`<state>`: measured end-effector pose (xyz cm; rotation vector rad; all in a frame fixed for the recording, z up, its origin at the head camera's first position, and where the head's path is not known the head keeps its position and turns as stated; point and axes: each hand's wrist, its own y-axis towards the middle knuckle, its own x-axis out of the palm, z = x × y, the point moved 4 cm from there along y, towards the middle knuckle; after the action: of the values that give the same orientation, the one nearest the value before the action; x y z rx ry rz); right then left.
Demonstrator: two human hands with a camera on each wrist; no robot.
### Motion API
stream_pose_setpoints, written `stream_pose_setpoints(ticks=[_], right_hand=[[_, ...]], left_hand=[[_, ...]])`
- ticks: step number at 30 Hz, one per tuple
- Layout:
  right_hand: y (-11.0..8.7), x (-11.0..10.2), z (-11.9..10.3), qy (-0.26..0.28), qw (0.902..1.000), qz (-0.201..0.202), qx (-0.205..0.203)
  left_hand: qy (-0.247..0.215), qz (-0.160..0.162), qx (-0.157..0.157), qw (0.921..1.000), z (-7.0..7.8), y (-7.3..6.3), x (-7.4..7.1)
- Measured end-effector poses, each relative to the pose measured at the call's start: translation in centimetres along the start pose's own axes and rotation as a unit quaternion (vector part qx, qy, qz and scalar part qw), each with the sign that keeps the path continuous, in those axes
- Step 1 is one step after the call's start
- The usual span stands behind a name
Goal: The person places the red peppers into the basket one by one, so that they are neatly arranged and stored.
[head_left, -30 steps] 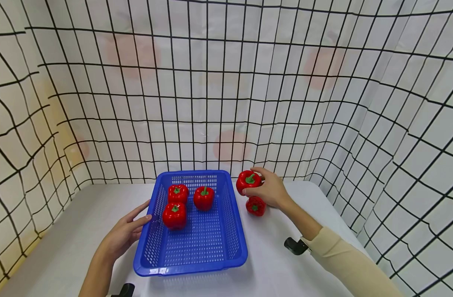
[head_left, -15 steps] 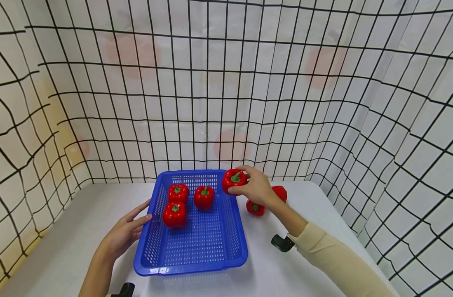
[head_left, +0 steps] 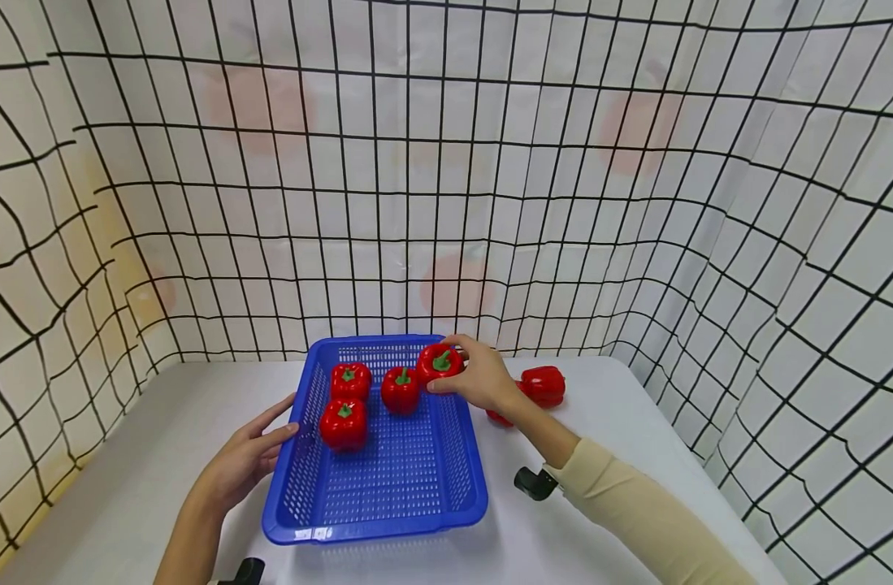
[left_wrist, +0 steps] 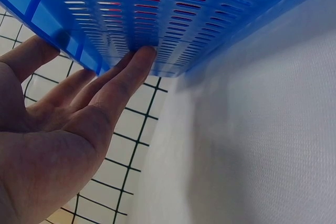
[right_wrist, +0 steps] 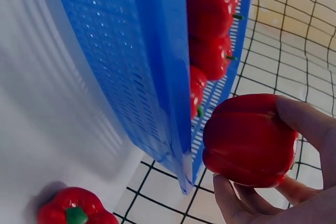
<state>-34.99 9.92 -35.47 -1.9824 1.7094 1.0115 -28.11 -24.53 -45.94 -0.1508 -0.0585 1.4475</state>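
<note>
In the head view, my right hand (head_left: 486, 380) holds a red bell pepper (head_left: 439, 363) with a green stem over the right far side of the blue basket (head_left: 387, 535). The right wrist view shows this pepper (right_wrist: 249, 140) between thumb and fingers, above the rim. Three other red bell peppers stand inside: a back-left one (head_left: 351, 380), a front-left one (head_left: 344, 426) and a middle one (head_left: 400, 392). My left hand (head_left: 237, 463) touches the basket's left side, thumb at the rim. In the left wrist view, its extended fingers (left_wrist: 123, 80) meet the slotted outer wall.
Right of the basket, a red bell pepper (head_left: 544, 386) lies on its side on the white tabletop (head_left: 600, 455). Another pepper (head_left: 499, 418) is partly hidden by my right forearm. Black-gridded white sheeting (head_left: 446, 211) encloses the back and sides.
My right hand has carried the bell pepper left, from above the table to over the basket. A pepper behind that hand has come into view. The left hand and basket stay put.
</note>
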Motion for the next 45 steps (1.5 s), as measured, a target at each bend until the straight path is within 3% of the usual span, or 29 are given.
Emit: stream_pose_setpoints(ticks=[8, 20, 45], right_hand=[[-0.2, 1.8, 0.3, -0.001, 0.9996, -0.024, 0.011], [-0.7, 3.7, 0.5, -0.027, 0.9984, -0.046, -0.019], [-1.2, 6.7, 1.3, -0.122, 0.9901, -0.030, -0.063]], left_hand=[[-0.001, 0.000, -0.001, 1.0000, 0.0, 0.1, 0.1], [-0.003, -0.001, -0.005, 1.0000, -0.1, 0.1, 0.0], [-0.001, 0.001, -0.005, 1.0000, 0.0, 0.1, 0.1]])
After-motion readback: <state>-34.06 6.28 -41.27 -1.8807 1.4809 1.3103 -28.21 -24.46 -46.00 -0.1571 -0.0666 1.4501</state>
